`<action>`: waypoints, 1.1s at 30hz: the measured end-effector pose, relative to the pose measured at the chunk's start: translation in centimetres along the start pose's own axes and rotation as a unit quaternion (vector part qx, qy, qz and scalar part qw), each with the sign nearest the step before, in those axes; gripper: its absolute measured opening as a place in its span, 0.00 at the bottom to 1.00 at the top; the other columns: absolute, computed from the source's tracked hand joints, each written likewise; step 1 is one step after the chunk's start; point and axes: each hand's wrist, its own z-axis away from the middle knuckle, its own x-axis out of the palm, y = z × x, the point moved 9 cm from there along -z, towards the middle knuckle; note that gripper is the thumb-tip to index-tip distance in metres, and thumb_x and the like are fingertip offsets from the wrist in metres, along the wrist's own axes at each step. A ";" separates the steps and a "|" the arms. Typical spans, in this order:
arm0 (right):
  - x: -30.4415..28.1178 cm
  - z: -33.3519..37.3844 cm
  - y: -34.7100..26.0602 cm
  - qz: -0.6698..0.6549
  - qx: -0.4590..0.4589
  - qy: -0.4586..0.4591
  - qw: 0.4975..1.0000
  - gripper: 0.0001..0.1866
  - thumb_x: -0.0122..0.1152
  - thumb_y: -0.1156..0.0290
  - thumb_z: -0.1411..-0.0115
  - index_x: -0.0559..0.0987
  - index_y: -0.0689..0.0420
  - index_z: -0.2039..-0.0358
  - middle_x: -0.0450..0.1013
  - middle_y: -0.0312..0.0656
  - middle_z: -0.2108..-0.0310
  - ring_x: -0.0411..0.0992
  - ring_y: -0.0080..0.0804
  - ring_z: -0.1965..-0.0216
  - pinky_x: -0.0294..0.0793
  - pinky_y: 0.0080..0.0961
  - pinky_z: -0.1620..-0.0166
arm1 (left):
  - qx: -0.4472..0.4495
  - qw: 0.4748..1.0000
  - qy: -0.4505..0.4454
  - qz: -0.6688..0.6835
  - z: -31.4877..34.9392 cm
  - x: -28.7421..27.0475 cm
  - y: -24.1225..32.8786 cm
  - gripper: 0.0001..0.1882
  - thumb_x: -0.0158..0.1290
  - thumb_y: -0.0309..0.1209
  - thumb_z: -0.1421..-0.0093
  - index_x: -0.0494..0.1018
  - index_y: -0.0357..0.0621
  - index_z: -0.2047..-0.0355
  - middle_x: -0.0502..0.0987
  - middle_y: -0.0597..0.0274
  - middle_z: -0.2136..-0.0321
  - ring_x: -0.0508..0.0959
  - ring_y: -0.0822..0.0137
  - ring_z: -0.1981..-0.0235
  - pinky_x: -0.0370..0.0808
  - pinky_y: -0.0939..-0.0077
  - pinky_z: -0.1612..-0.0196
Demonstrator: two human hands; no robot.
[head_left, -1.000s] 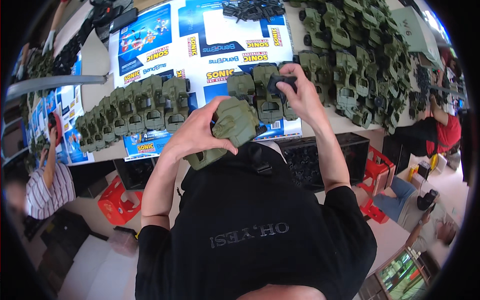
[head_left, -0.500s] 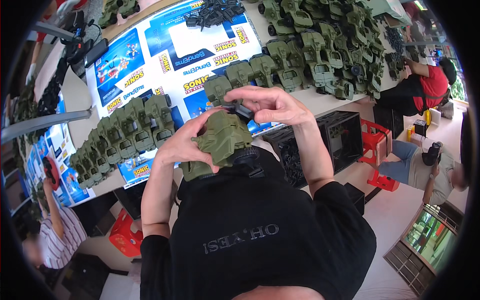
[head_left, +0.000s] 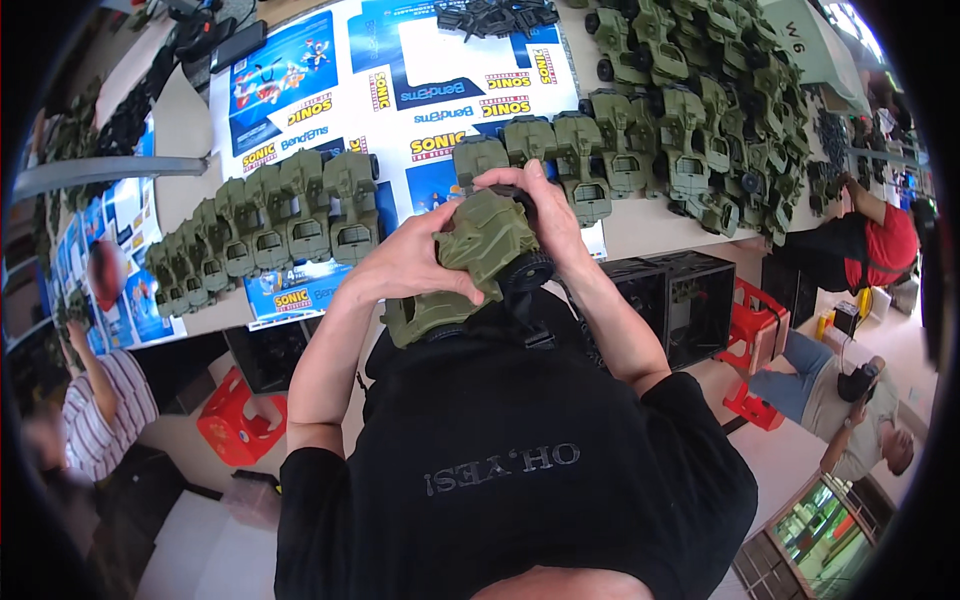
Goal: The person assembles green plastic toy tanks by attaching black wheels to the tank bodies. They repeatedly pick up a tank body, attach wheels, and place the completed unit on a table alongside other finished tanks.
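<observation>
An olive-green plastic toy vehicle [head_left: 487, 240] with a black wheel [head_left: 528, 271] is held in front of my chest, tilted. My left hand [head_left: 405, 258] is closed round its left side, thumb lying on top. My right hand [head_left: 550, 215] is closed against its far right end, fingers curled over the edge. Under those fingers a dark part shows only in a sliver, the rest hidden by the hand and the vehicle.
On the printed sheet [head_left: 410, 130], a row of green toy vehicles [head_left: 300, 205] stands left; a large heap [head_left: 690, 130] lies right. Black parts [head_left: 497, 17] sit at the back. Black crates [head_left: 690, 295] and red stools [head_left: 243, 418] stand below the table. Other people are on both sides.
My right hand, pinching a black part above the vehicle before, has come down onto the vehicle's far right end. My left hand keeps its grip. The whole view has shifted slightly.
</observation>
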 end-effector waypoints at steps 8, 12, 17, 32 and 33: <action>-2.4 -0.3 0.2 0.024 0.004 0.061 0.998 0.25 0.35 0.54 0.32 0.74 0.61 0.52 0.73 0.42 0.58 0.70 0.25 0.56 0.67 0.23 0.51 | -0.020 0.993 0.069 -0.090 0.4 -0.4 1.4 0.50 0.71 0.45 0.63 0.58 0.34 0.45 0.74 0.50 0.56 0.74 0.60 0.53 0.68 0.69 0.48; -2.4 -0.1 -3.1 0.065 -0.084 0.031 0.994 0.27 0.35 0.53 0.32 0.72 0.63 0.49 0.72 0.44 0.54 0.69 0.27 0.53 0.66 0.24 0.50 | -0.045 0.995 0.076 -0.047 0.2 -0.5 0.8 0.50 0.70 0.46 0.61 0.55 0.35 0.45 0.73 0.49 0.56 0.73 0.59 0.51 0.67 0.69 0.47; -0.7 0.0 -3.4 0.082 -0.112 -0.016 0.990 0.29 0.35 0.51 0.32 0.70 0.64 0.46 0.70 0.46 0.51 0.68 0.30 0.50 0.65 0.26 0.46 | -0.050 0.991 0.083 -0.089 -0.1 -0.5 1.4 0.50 0.69 0.49 0.60 0.56 0.32 0.46 0.73 0.46 0.56 0.73 0.57 0.51 0.67 0.69 0.47; -0.5 -1.2 -1.0 -0.015 0.009 -0.018 1.000 0.30 0.37 0.50 0.32 0.68 0.64 0.45 0.69 0.47 0.51 0.69 0.31 0.51 0.67 0.27 0.46 | -0.124 0.977 0.087 -0.152 -0.7 -1.2 1.3 0.58 0.63 0.65 0.63 0.58 0.22 0.50 0.73 0.38 0.57 0.75 0.52 0.53 0.70 0.68 0.49; -0.5 -1.2 -1.2 0.005 -0.006 -0.012 1.000 0.30 0.37 0.50 0.32 0.68 0.65 0.45 0.70 0.47 0.52 0.68 0.30 0.51 0.66 0.26 0.46 | -0.124 0.976 0.088 -0.159 -0.7 -1.2 1.4 0.58 0.63 0.65 0.63 0.58 0.22 0.50 0.73 0.38 0.57 0.75 0.52 0.53 0.70 0.68 0.49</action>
